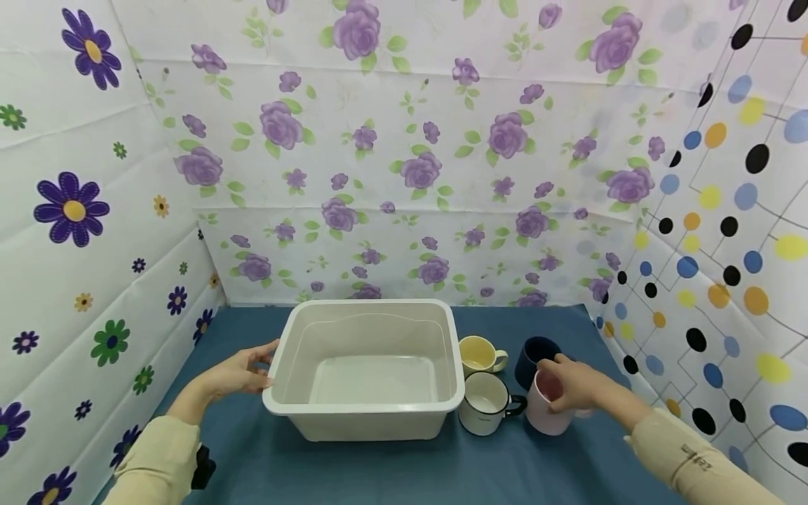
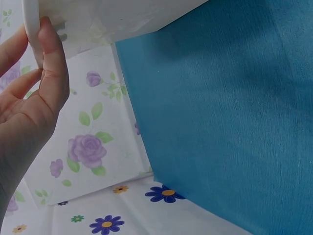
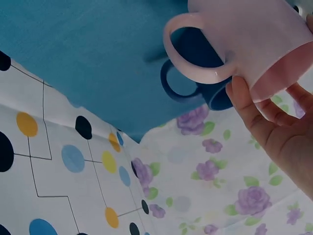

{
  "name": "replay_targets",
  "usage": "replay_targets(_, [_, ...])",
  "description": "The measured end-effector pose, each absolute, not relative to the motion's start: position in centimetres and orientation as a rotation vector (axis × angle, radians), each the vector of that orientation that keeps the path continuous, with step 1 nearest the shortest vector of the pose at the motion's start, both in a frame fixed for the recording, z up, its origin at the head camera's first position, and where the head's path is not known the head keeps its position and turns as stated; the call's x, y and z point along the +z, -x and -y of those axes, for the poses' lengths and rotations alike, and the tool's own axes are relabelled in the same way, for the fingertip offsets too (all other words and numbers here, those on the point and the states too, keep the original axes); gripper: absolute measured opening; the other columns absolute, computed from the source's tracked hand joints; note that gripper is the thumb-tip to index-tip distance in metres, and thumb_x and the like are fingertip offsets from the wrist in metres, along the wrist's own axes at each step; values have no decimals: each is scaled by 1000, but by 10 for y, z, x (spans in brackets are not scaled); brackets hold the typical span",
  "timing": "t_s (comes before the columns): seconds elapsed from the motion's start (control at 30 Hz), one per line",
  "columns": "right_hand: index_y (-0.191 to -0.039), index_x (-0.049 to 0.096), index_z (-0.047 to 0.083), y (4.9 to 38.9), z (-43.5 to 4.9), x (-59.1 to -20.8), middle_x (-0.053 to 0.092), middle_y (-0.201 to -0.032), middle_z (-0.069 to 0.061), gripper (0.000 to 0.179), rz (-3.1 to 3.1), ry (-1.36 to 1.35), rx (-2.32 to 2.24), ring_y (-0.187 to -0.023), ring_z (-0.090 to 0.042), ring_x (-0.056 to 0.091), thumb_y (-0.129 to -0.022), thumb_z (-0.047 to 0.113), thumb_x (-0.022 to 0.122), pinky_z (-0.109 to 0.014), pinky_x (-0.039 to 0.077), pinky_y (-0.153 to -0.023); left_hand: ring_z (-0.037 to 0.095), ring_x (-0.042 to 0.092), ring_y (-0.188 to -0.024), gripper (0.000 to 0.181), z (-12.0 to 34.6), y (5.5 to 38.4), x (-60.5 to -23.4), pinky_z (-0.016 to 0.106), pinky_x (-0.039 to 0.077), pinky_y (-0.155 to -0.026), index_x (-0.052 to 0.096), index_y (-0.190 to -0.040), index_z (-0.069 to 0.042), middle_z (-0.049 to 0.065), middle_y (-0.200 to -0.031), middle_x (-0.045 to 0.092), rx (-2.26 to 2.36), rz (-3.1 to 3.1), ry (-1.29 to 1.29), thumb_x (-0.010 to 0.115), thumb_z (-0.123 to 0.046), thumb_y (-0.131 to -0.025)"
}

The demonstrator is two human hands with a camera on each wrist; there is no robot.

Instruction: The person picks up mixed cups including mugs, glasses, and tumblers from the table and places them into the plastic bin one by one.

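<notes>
A large off-white plastic basin (image 1: 362,408) stands in the middle of the table, its inside bare. My left hand (image 1: 238,372) pinches the basin's left rim, with thumb and fingers on either side of it in the left wrist view. On the right, my right hand (image 1: 571,384) grips a pink mug (image 1: 546,414) by its upper rim. The pink mug's handle (image 3: 195,73) points away to the right. Just behind it is a dark blue mug (image 1: 533,358), partly hidden by the hand. A white mug with a dark rim (image 1: 482,407) stands between the basin and the pink mug.
A yellow mug (image 1: 478,354) stands behind the white mug, close to the basin's right side. Blue cloth (image 1: 240,463) covers the table. Patterned sheets enclose it at the back (image 1: 404,238), left (image 1: 126,280) and right (image 1: 726,315).
</notes>
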State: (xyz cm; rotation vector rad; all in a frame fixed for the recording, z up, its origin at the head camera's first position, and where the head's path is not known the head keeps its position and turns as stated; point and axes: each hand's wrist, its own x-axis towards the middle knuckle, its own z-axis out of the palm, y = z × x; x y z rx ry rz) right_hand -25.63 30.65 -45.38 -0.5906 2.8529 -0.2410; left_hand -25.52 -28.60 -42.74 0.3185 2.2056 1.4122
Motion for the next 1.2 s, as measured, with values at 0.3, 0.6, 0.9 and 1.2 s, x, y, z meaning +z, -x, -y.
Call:
replay_targets(0.3, [-120,47,11,263,-305,-440,47,-98,-10,68,-2823,645,-194,-73,-18,51,-62,33,76,-33,45,-60,15,55,-75,85,290,255,-429,33,48,-66,2,-142,-4,24,-113,39,1392,-2222,-286,61,-11,-81])
replay_targets(0.6, [-119,47,11,268,-304,-417,46,-102,-13,67,-2796,660,-207,-74,-17,53,-63,31,76,-32,46,-61,15,54,-75,84,289,255,-430,34,48,-67,2,-142,-5,23,-113,39,1391,-2222,-285,60,-12,-82])
replay_targets(0.9, [-119,47,9,266,-307,-401,46,-98,-12,68,-2817,687,-149,-72,-18,52,-62,32,76,-34,48,-61,20,57,-87,85,285,258,-429,35,49,-73,-1,-141,-3,25,-114,38,1379,-2224,-318,60,-12,-82])
replay_targets(1.2, [-118,47,8,276,-304,-384,47,-101,-15,67,-2808,726,-116,-72,-18,52,-63,32,75,-34,47,-60,18,56,-86,86,286,257,-427,34,49,-74,-1,-141,-3,24,-114,40,1369,-2238,-301,60,-13,-82])
